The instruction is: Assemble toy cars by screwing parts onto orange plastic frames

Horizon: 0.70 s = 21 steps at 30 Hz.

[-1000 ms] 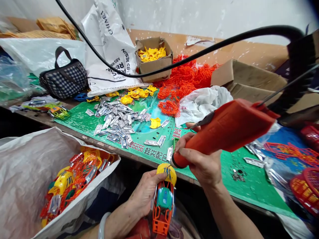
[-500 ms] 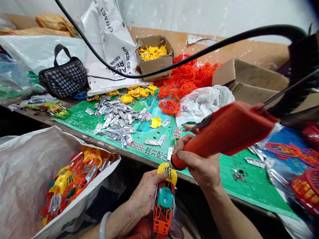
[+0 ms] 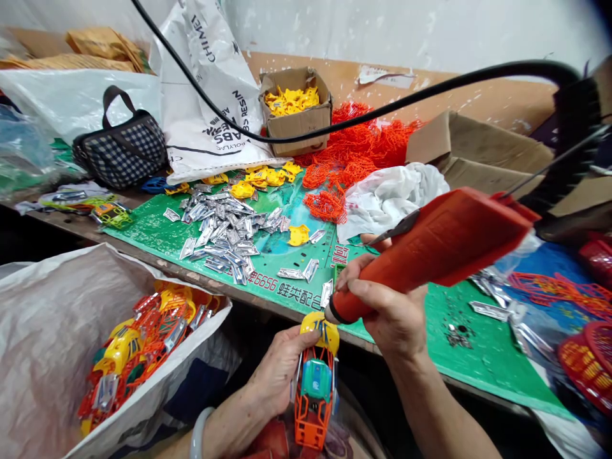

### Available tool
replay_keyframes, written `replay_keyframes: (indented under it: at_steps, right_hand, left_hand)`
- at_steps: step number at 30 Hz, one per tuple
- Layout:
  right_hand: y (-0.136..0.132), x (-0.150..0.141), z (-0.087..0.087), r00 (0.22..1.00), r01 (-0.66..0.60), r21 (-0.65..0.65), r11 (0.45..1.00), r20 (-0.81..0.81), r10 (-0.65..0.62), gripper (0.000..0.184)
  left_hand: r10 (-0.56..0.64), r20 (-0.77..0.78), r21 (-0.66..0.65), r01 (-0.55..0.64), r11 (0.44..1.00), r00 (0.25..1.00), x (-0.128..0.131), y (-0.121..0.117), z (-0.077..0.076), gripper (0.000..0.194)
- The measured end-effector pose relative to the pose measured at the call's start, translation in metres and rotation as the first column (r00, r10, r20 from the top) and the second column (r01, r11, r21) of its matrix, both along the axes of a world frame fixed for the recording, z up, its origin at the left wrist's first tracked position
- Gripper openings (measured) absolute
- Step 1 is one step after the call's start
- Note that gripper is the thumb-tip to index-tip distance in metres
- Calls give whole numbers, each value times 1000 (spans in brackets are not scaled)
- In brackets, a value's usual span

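My left hand (image 3: 282, 357) is closed round a toy car body (image 3: 316, 382), its thumb on the yellow hood. The body has an orange cage frame, a teal middle piece and silver strips along its sides. In my right hand (image 3: 394, 312) is a red electric screwdriver (image 3: 430, 245), held at a slant with its tip down on the yellow hood. The tip itself and the spot it meets are too small to make out. A cord runs from the tool's upper end.
Silver plated parts (image 3: 224, 229) lie heaped on the green mat (image 3: 148, 236), near yellow pieces (image 3: 299, 235) and orange frames (image 3: 325, 205). An open white sack (image 3: 43, 319) of car bodies stands at left. Small screws (image 3: 459, 336) lie right. A black cable (image 3: 373, 118) arches overhead.
The screwdriver's rear end has swung slightly, and my right hand's grip has moved a little rightward. The tip stays at the yellow hood. My left hand holds the car body almost still.
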State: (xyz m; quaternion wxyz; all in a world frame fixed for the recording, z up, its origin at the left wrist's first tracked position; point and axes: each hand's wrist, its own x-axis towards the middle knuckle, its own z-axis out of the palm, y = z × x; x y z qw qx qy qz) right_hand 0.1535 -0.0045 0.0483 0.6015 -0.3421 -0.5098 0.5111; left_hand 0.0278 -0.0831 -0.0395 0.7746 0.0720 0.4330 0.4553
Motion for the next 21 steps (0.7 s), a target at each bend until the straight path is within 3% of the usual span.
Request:
replay_keyframes:
  at_steps: [6,21]
  right_hand:
    - [0,-2,6,986,-3,-118,993,-164,-17,17]
    - [0,-4,10,987,28,-126,992,-157,-48,24]
  left_hand:
    - [-18,2,11,18,1000,1000,-2,-1,4,30]
    - [8,-17,50,-7,999,1000,-3,-2,6,26]
